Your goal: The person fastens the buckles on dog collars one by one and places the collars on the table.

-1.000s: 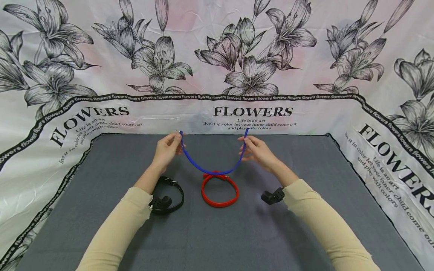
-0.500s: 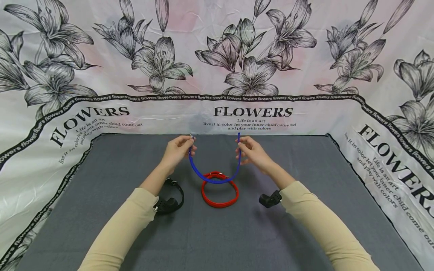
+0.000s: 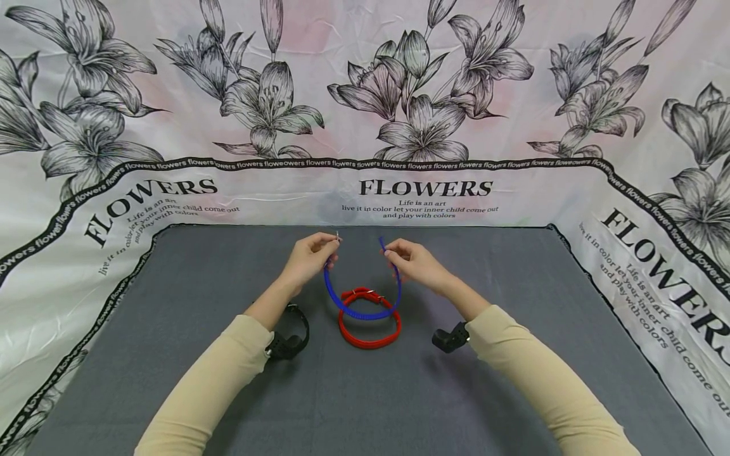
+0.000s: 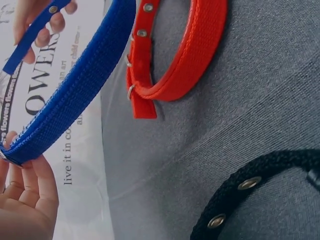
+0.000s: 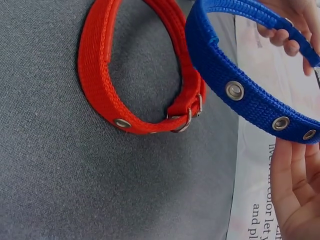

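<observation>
Collar (image 3: 365, 316), blue and thin, is held up above the grey table (image 3: 365, 399), bent like a letter U. Seen from the head, both ends point up and the round bend sits low, near the middle. Its long way runs from one hand, around the bend, to the other hand. The right tip leans in toward the left end, with a gap between. It looks flat and bumpy, like woven cloth, with shiny metal rings (image 5: 228, 91) around its holes. The left hand (image 3: 310, 258) pinches one end between thumb and fingers, and a metal bit (image 3: 338, 236) pokes out past them. The right hand (image 3: 419, 261) pinches the other end, just below the tip. Behind the bend is a red collar (image 3: 371, 344).
</observation>
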Tool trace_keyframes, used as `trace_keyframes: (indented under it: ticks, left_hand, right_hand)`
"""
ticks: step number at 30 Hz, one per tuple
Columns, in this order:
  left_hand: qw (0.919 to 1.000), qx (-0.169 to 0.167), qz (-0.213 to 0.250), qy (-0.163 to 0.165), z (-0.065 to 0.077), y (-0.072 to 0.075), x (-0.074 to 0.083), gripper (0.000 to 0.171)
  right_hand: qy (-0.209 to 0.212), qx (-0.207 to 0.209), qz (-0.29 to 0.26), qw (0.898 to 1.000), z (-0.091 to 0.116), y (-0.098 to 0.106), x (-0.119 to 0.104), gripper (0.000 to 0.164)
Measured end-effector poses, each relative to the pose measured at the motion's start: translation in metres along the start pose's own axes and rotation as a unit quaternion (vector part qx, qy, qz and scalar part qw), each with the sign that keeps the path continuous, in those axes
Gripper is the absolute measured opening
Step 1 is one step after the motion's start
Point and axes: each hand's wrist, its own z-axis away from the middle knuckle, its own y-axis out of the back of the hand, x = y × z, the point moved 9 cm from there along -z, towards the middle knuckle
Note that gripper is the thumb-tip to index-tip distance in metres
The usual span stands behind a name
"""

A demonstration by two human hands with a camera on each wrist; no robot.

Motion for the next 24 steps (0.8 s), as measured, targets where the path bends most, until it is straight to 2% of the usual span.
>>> trace_keyframes:
  ticks: [9,24]
  left_hand:
    - [0.9994,-0.023,-0.027,-0.001,0.001,-0.014,-0.001,0.026]
    - [0.9891,-0.116,-0.084,-0.034,0.007,-0.039,0.004,0.023]
  right_hand:
    - [0.017,-0.020,0.077,0.997,0.000,-0.010,-0.003,0.023]
    - [0.063,-0.034,0.147,0.987,0.001,-0.018,-0.010,0.024]
